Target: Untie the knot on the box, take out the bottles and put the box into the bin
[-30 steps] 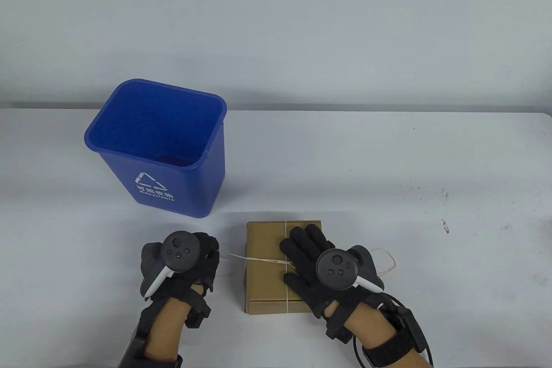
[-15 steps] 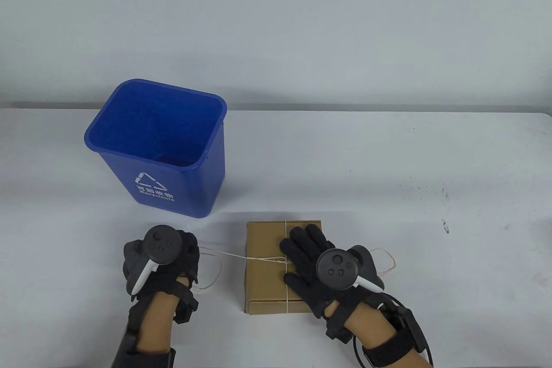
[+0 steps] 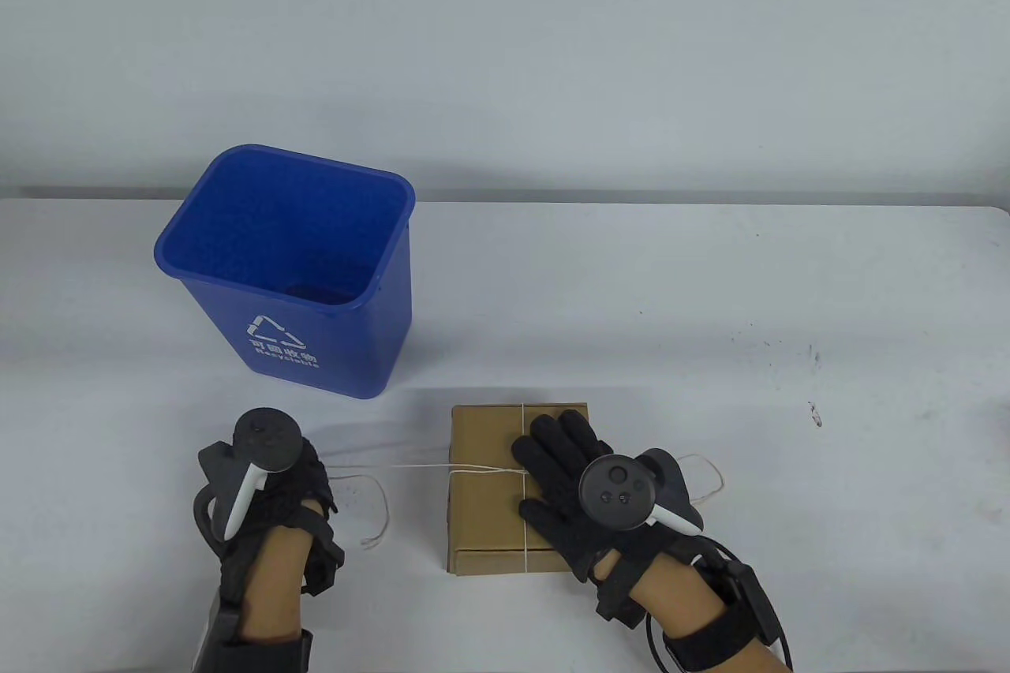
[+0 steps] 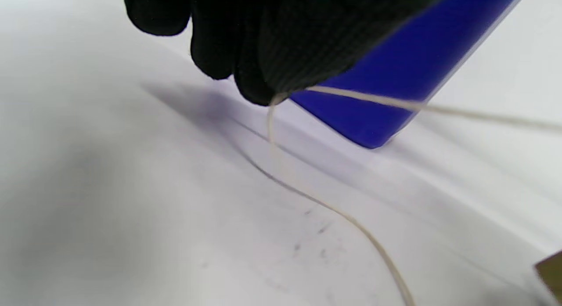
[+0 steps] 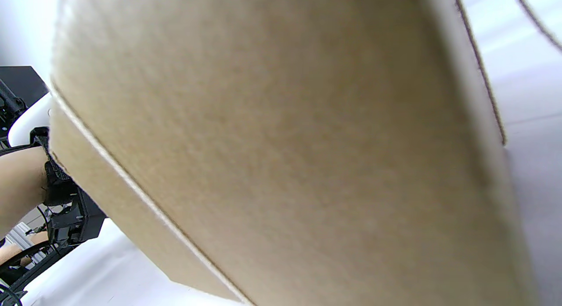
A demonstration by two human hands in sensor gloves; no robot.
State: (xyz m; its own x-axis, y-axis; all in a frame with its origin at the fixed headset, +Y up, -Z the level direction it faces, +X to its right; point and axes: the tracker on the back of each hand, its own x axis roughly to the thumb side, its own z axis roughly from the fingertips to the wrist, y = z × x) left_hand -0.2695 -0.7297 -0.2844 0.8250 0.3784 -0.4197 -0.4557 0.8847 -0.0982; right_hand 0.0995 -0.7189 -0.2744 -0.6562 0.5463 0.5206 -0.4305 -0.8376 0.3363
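The box, a brown cardboard one bound crosswise with pale string, lies flat on the white surface under the right hand. That hand's fingers are spread straight and press down on the lid's right half, their tips reaching almost to the far edge; the string's crossing sits just beside the thumb and index finger. A loose loop of string shows past the wrist side of this hand. In the right wrist view the cardboard fills nearly everything, with a strand running along its edge.

The left hand is off to the box's left, apart from it, its fingers curled and pinching the string. From the fingertips one stretch runs taut across to the box, and a slack tail curves down onto the surface just beside the hand.

Beyond the left fingers stands the blue bin, upright and open-topped, with a white recycling mark on its near wall.
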